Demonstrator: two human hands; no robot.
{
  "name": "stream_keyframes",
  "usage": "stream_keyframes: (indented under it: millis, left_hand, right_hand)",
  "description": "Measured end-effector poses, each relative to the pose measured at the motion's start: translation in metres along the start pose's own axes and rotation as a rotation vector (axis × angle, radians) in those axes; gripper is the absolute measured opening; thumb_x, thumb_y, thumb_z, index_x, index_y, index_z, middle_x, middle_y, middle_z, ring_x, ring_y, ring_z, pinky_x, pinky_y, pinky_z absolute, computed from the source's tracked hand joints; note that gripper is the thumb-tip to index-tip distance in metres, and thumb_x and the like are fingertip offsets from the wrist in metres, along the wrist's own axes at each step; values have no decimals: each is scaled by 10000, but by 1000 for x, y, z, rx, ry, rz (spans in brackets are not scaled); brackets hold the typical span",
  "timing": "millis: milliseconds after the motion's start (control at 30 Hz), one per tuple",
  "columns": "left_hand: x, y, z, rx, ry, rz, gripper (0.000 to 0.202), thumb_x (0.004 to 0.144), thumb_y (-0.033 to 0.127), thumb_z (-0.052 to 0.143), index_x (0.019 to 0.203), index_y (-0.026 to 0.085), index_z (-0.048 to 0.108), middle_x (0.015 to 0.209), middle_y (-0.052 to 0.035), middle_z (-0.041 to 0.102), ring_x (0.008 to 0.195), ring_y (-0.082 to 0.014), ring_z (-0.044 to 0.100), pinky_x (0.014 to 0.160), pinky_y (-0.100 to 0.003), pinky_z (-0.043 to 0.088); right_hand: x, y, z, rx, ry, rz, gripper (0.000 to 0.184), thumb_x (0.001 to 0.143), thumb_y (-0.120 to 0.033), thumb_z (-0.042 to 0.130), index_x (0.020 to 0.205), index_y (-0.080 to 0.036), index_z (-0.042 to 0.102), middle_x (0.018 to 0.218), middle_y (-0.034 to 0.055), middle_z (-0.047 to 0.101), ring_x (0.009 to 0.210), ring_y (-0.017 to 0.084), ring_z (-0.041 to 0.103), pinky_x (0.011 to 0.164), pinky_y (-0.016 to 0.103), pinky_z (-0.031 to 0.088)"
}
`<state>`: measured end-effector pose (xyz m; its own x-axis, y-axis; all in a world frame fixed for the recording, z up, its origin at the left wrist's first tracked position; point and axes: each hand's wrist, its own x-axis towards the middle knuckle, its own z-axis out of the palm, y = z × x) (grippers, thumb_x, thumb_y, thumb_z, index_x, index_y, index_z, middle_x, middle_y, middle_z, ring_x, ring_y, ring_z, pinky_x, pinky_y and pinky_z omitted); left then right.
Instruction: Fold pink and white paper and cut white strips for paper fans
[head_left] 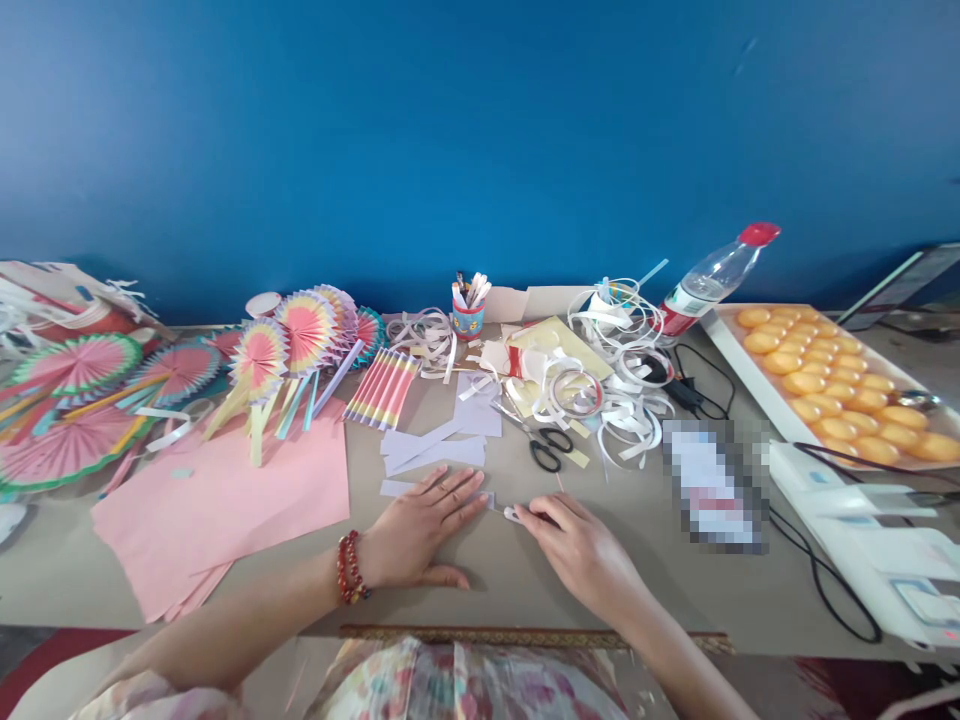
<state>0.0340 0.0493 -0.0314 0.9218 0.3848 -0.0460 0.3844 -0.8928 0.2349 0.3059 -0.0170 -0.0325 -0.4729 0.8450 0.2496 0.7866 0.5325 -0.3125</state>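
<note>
My left hand (436,522) lies flat with its fingers stretched out, pressing a narrow lavender paper strip (394,488) onto the table. The strip's other end peeks out beyond the fingertips. Just to the right, my right hand (577,545) is closed on a small white object (512,514); its tip points at the strip's end, and its kind is hidden by the fingers. Beyond the left hand lie several loose lavender paper strips (431,452) and a lavender sheet (478,405). Black-handled scissors (546,455) rest beyond my right hand.
Pink paper sheets (247,510) and pleated paper fans (259,355) fill the left. A folded striped paper (382,388), a pen cup (469,320), curled white strips (630,430) and a plastic bottle (705,285) stand behind. Rightward are an orange-filled tray (720,335) and a power strip (847,540).
</note>
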Motion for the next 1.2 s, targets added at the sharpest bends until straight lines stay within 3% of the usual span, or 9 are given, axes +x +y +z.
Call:
stream_keyframes:
  millis: [167, 500, 667, 933, 1200]
  left_hand:
    - [0, 0, 0, -12, 6, 7, 953, 865, 765, 340, 1549, 133, 137, 1598, -153, 155, 1474, -314, 148, 1198, -499, 76]
    - [-1, 0, 1, -5, 6, 5, 949, 870, 759, 340, 1547, 125, 143, 1598, -159, 151, 1477, -311, 134, 1200, -492, 71]
    - [0, 0, 1, -31, 20, 6, 960, 868, 751, 368, 1553, 135, 97, 1596, -160, 153, 1474, -317, 144, 1199, -500, 86]
    - [-15, -10, -13, -1, 36, -27, 868, 925, 675, 361, 1558, 168, 49, 1602, -124, 159, 1470, -285, 185, 1208, -468, 74]
    - [-21, -16, -2, -9, -4, 7, 909, 898, 721, 347, 1556, 150, 85, 1601, -126, 153, 1469, -277, 192, 1212, -440, 64]
  right_hand:
    - [-4, -1, 2, -5, -3, 5, 323, 981, -119, 370, 1143, -159, 647, 904, 82, 623, 838, 184, 598, 771, 304, 511]
    - [-1, -17, 11, -4, 0, 51, 297, 916, -70, 494, 1160, -161, 637, 909, 65, 621, 847, 182, 599, 874, 337, 498]
    - [6, -23, 15, 2, -5, 63, 307, 919, -70, 489, 1161, -192, 634, 926, 71, 625, 859, 188, 595, 766, 289, 514]
    - [10, -26, 12, 27, 12, 54, 282, 951, -88, 429, 1107, -174, 648, 890, 74, 613, 821, 186, 582, 738, 299, 514]
    - [8, -25, 15, 34, -15, 55, 288, 942, -69, 448, 1156, -142, 627, 913, 81, 609, 843, 195, 574, 760, 309, 503]
